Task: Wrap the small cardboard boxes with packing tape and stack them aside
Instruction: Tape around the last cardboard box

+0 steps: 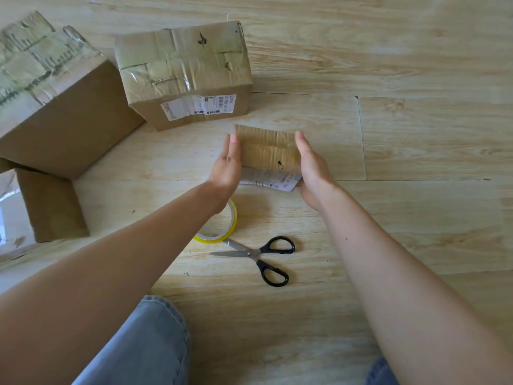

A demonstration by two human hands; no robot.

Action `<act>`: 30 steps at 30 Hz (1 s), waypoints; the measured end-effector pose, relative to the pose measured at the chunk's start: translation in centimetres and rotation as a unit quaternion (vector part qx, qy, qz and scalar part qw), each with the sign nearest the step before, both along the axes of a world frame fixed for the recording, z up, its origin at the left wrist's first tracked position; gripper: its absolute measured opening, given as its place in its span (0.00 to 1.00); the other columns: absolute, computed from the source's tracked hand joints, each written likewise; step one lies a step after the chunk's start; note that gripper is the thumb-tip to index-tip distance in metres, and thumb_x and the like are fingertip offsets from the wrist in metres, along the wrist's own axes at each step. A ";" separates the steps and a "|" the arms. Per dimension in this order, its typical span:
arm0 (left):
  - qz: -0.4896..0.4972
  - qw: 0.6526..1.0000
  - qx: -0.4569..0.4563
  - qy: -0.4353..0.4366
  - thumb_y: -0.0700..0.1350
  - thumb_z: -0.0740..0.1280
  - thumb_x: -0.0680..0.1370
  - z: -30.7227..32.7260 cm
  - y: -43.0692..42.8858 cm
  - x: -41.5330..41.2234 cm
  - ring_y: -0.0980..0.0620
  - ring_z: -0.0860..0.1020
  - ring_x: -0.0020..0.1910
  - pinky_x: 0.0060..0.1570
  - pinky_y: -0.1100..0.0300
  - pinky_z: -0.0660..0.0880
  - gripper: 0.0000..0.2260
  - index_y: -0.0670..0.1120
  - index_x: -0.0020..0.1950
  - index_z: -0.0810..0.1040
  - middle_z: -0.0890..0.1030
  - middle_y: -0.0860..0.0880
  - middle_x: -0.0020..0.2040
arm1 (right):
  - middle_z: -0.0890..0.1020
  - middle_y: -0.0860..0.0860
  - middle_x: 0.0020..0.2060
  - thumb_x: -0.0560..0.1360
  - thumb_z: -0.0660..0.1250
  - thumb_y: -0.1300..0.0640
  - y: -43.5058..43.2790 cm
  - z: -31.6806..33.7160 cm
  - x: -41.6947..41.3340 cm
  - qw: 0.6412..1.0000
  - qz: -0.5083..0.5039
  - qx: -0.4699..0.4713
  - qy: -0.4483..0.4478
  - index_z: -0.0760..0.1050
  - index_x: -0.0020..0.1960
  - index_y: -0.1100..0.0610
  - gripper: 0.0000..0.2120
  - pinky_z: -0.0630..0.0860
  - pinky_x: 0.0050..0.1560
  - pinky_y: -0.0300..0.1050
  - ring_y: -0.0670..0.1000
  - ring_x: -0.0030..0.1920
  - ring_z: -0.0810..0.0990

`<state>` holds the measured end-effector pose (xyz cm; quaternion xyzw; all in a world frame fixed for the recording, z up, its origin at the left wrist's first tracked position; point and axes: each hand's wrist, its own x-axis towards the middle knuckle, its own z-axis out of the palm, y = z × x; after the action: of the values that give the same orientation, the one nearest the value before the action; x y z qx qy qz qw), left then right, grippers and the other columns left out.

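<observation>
A small cardboard box (268, 150) sits on the wooden floor in the middle, with a white shipping label on its near side. My left hand (228, 165) presses flat against its left side with straight fingers. My right hand (312, 165) presses flat against its right side the same way. A roll of yellowish packing tape (226, 232) lies on the floor just behind my left wrist, partly hidden by my forearm. Black-handled scissors (262, 255) lie open on the floor near the tape.
Three larger taped cardboard boxes stand at the left: one with a label (186, 76) behind the small box, a bigger box (55, 98) at far left, and a brown box (52, 204) below it. My jeans-clad knee (144, 345) is at the bottom.
</observation>
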<state>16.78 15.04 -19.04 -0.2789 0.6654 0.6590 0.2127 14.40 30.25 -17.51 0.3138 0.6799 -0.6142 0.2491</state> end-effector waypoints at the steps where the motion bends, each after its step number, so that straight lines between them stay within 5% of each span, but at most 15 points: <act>1: 0.003 1.000 0.009 0.015 0.65 0.50 0.80 0.1 -0.4 0.0 0.52 0.56 0.76 0.73 0.52 0.52 0.30 0.54 0.79 0.50 0.57 0.53 0.78 | 0.74 0.53 0.68 0.65 0.66 0.28 -0.3 0.2 -0.1 1.000 0.012 -0.014 0.007 0.68 0.72 0.53 0.43 0.68 0.69 0.60 0.56 0.67 0.74; 5: 0.026 0.998 0.011 0.056 0.61 0.55 0.81 0.8 -2.9 0.2 0.56 0.57 0.75 0.67 0.59 0.53 0.28 0.59 0.78 0.49 0.57 0.55 0.77 | 0.81 0.54 0.59 0.56 0.73 0.32 -2.4 0.1 -0.4 0.998 0.034 -0.036 0.029 0.77 0.63 0.58 0.43 0.70 0.68 0.59 0.56 0.62 0.78; 9: 0.095 0.994 -0.044 0.027 0.62 0.49 0.81 1.4 -6.3 1.5 0.52 0.66 0.71 0.69 0.57 0.59 0.27 0.49 0.74 0.66 0.70 0.50 0.72 | 0.83 0.58 0.55 0.72 0.68 0.36 -5.6 0.1 0.0 0.994 0.085 -0.007 0.064 0.80 0.54 0.58 0.25 0.75 0.63 0.54 0.57 0.58 0.80; 12: 0.135 0.991 -0.015 0.020 0.60 0.52 0.82 2.1 -9.6 2.2 0.53 0.72 0.67 0.71 0.52 0.63 0.25 0.46 0.69 0.73 0.77 0.50 0.66 | 0.83 0.48 0.47 0.76 0.65 0.39 -8.4 0.9 0.5 0.990 0.116 0.010 0.081 0.78 0.48 0.52 0.16 0.74 0.50 0.39 0.48 0.52 0.80; 15: 0.151 0.988 0.022 0.011 0.61 0.55 0.80 2.8 -12.7 2.9 0.60 0.80 0.52 0.62 0.61 0.71 0.20 0.50 0.56 0.80 0.84 0.57 0.50 | 0.78 0.36 0.45 0.77 0.65 0.43 -11.0 1.8 0.8 0.984 0.169 -0.009 0.061 0.74 0.51 0.46 0.07 0.71 0.47 0.37 0.34 0.47 0.77; 17: 0.145 0.988 0.044 0.015 0.54 0.60 0.81 2.8 -14.3 3.5 0.64 0.82 0.44 0.51 0.65 0.73 0.11 0.51 0.55 0.79 0.84 0.59 0.44 | 0.79 0.37 0.46 0.75 0.69 0.50 -12.4 1.9 1.0 0.979 0.195 -0.029 0.051 0.75 0.52 0.47 0.07 0.70 0.44 0.38 0.36 0.47 0.77; 19: 0.150 0.988 0.022 0.014 0.47 0.64 0.80 3.0 -15.7 4.3 0.62 0.81 0.46 0.49 0.65 0.73 0.10 0.52 0.61 0.77 0.84 0.58 0.47 | 0.80 0.45 0.52 0.72 0.73 0.52 -13.7 2.1 1.2 0.978 0.200 -0.028 0.043 0.73 0.60 0.54 0.19 0.73 0.51 0.42 0.46 0.54 0.78; 21: 0.160 0.987 -0.015 -0.001 0.47 0.65 0.79 2.9 -16.9 4.7 0.57 0.79 0.54 0.59 0.59 0.73 0.16 0.51 0.67 0.73 0.82 0.54 0.55 | 0.79 0.51 0.57 0.70 0.75 0.51 -14.9 2.0 1.4 0.979 0.197 0.001 0.044 0.69 0.64 0.59 0.28 0.75 0.58 0.49 0.50 0.57 0.78; 25: 0.175 0.981 -0.067 -0.041 0.50 0.63 0.80 2.6 -18.6 5.4 0.51 0.77 0.58 0.65 0.51 0.71 0.18 0.50 0.70 0.69 0.78 0.51 0.60 | 0.80 0.57 0.56 0.74 0.72 0.54 -16.9 1.6 2.2 0.973 0.220 0.027 0.066 0.72 0.61 0.62 0.20 0.75 0.59 0.52 0.53 0.54 0.79; 30: 0.172 0.978 -0.107 -0.050 0.43 0.60 0.80 2.3 -18.7 6.2 0.50 0.74 0.61 0.63 0.55 0.71 0.22 0.50 0.75 0.63 0.74 0.50 0.66 | 0.79 0.57 0.61 0.78 0.66 0.60 -17.3 1.9 2.6 0.960 0.260 0.049 0.093 0.72 0.67 0.63 0.18 0.73 0.64 0.48 0.54 0.60 0.78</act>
<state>23.01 -3.71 -16.70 -0.4427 0.6628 0.5960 0.0978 17.03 12.93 -15.64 0.0795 0.7877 -0.5201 0.3205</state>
